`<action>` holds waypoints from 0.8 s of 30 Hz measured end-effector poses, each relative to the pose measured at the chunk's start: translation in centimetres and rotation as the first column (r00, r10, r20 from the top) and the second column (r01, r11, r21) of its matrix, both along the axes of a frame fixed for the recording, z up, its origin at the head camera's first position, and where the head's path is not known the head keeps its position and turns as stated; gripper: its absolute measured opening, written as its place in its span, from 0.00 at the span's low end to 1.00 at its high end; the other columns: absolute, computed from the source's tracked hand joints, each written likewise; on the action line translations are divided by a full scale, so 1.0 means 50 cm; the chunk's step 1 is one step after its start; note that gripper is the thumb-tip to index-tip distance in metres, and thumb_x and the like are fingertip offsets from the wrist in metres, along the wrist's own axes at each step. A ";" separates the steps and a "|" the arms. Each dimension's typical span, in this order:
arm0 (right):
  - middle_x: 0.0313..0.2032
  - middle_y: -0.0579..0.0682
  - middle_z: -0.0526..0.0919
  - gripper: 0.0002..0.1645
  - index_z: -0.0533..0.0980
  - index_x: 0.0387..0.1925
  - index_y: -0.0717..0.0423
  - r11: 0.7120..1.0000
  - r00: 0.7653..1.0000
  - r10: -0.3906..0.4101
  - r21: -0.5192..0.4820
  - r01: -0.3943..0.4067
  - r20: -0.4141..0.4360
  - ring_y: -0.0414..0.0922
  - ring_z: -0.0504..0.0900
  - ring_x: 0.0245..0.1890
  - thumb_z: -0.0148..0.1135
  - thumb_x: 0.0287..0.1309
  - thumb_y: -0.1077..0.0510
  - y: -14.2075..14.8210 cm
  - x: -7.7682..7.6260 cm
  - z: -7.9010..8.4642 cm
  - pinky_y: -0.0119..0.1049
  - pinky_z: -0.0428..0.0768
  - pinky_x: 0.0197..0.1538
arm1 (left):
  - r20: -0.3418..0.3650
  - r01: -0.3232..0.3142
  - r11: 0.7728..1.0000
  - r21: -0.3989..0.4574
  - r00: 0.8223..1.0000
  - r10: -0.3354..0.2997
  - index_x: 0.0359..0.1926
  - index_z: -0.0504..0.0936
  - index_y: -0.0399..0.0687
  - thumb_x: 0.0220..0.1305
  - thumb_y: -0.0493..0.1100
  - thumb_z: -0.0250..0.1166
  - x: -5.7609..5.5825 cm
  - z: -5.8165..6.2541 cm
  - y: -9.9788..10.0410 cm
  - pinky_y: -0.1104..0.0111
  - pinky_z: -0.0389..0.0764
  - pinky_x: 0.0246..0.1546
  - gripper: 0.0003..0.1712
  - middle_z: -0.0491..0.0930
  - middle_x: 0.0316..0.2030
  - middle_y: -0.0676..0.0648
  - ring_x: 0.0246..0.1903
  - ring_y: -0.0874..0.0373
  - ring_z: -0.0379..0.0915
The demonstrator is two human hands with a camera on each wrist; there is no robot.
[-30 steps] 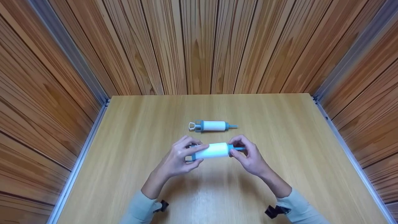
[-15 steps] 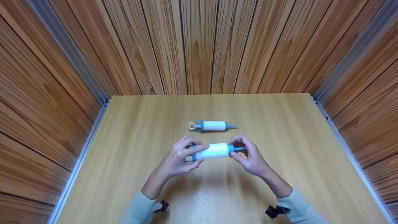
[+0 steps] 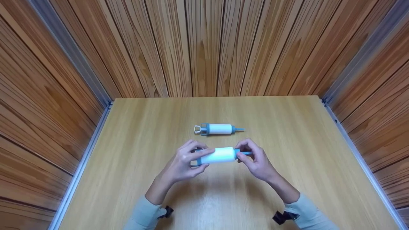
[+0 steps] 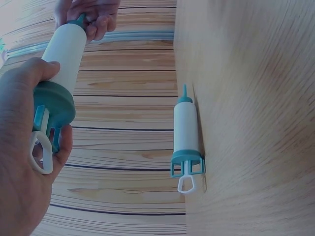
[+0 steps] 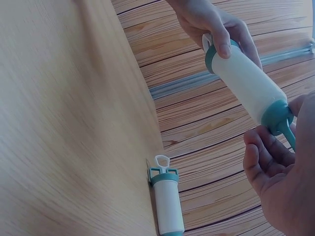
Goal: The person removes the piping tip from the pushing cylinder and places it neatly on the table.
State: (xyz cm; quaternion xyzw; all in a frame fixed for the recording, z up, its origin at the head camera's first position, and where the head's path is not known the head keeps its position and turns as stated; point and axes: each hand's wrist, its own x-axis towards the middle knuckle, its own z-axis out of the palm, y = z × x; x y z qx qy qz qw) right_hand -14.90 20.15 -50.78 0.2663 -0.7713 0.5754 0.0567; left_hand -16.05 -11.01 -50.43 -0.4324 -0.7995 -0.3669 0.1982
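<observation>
Above the table my two hands hold a large plastic syringe [image 3: 222, 154] with a white barrel and teal end caps. My left hand [image 3: 185, 162] grips its handle end, thumb and fingers round the barrel near the teal collar [image 4: 56, 103]. A white loop handle [image 4: 41, 152] sticks out by the left palm. At the other end, my right hand [image 3: 254, 159] pinches the teal nozzle cap [image 5: 277, 117] between thumb and fingers. The thin nozzle points to the right. A second syringe [image 3: 220, 129] of the same kind lies on the table beyond the hands, nozzle also to the right.
The wooden table [image 3: 134, 143] is enclosed by wood-plank walls [image 3: 204, 48] at the back and both sides. Metal rails [image 3: 78, 172] run along its side edges. A black strap piece [image 3: 284, 217] sits at each sleeve cuff.
My right thumb and fingers shift slightly around the nozzle cap, off it a little half a second ago and back on it now. The left hand and the second syringe stay put.
</observation>
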 end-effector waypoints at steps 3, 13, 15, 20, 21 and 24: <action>0.46 0.47 0.84 0.10 0.76 0.55 0.67 1.000 1.000 -0.003 -0.004 0.003 0.009 0.36 0.85 0.42 0.62 0.77 0.72 -0.002 0.001 0.000 0.36 0.92 0.44 | -0.005 -0.003 1.000 0.000 1.000 0.003 0.66 0.91 0.52 0.62 0.39 0.85 0.001 0.001 -0.001 0.54 0.94 0.51 0.30 0.89 0.56 0.43 0.56 0.47 0.84; 0.48 0.64 0.83 0.14 0.74 0.56 0.71 0.998 0.997 0.045 -0.039 -0.048 -0.058 0.35 0.86 0.45 0.63 0.72 0.76 -0.005 0.001 -0.004 0.32 0.91 0.45 | -0.042 -0.022 1.000 -0.001 0.999 0.022 0.62 0.93 0.50 0.59 0.39 0.86 0.000 0.003 0.000 0.62 0.92 0.49 0.29 0.90 0.53 0.43 0.52 0.48 0.85; 0.48 0.67 0.82 0.16 0.74 0.57 0.71 0.998 0.996 0.055 -0.037 -0.058 -0.067 0.35 0.86 0.45 0.63 0.71 0.77 -0.003 0.001 -0.004 0.31 0.91 0.46 | -0.037 -0.021 1.000 -0.002 0.999 0.021 0.63 0.93 0.51 0.59 0.40 0.86 0.001 0.003 -0.001 0.62 0.92 0.50 0.29 0.90 0.54 0.43 0.53 0.48 0.85; 0.48 0.64 0.82 0.17 0.74 0.57 0.71 0.998 0.996 0.058 -0.027 -0.060 -0.070 0.35 0.86 0.45 0.63 0.71 0.77 -0.001 0.003 -0.004 0.30 0.90 0.47 | -0.017 -0.020 1.000 -0.012 1.000 0.020 0.64 0.92 0.52 0.60 0.40 0.86 0.004 0.005 -0.001 0.60 0.93 0.52 0.30 0.90 0.56 0.43 0.55 0.47 0.84; 0.49 0.63 0.82 0.17 0.74 0.57 0.70 0.998 0.996 0.055 -0.027 -0.057 -0.067 0.35 0.86 0.45 0.63 0.71 0.77 -0.001 0.003 -0.003 0.30 0.90 0.47 | -0.015 -0.020 1.000 -0.013 1.000 0.020 0.65 0.92 0.52 0.61 0.40 0.86 0.004 0.005 -0.001 0.60 0.93 0.52 0.30 0.90 0.56 0.43 0.55 0.47 0.84; 0.50 0.61 0.82 0.16 0.74 0.58 0.70 0.999 0.997 0.040 -0.021 -0.041 -0.061 0.36 0.87 0.44 0.63 0.71 0.76 -0.001 0.003 -0.002 0.30 0.90 0.48 | -0.011 -0.021 1.000 -0.012 1.000 0.021 0.65 0.92 0.52 0.60 0.40 0.86 0.004 0.007 0.000 0.60 0.93 0.52 0.30 0.90 0.55 0.43 0.55 0.48 0.84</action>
